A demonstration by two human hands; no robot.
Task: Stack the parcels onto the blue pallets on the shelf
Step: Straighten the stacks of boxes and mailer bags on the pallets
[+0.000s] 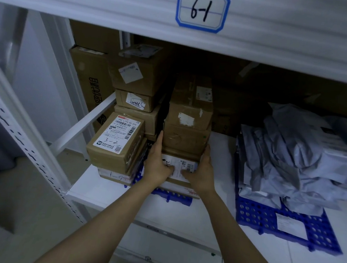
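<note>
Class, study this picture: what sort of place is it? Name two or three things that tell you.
Probably a courier parcel storeroom or pickup depot: white shelving with a handwritten bay label reading 6-1, stacked cardboard parcels bearing shipping labels, and grey mailer bags piled on a blue pallet.

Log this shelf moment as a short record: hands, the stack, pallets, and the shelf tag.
shelf tag: 6-1
box stack: cardboard boxes on the left blue pallet
left hand: flat against the stack's left side, thumb on the white label
right hand: flat against its right side
right blue pallet: grey mailer bags piled on it
neighbour: box marked 3-2, left of the stack
</note>
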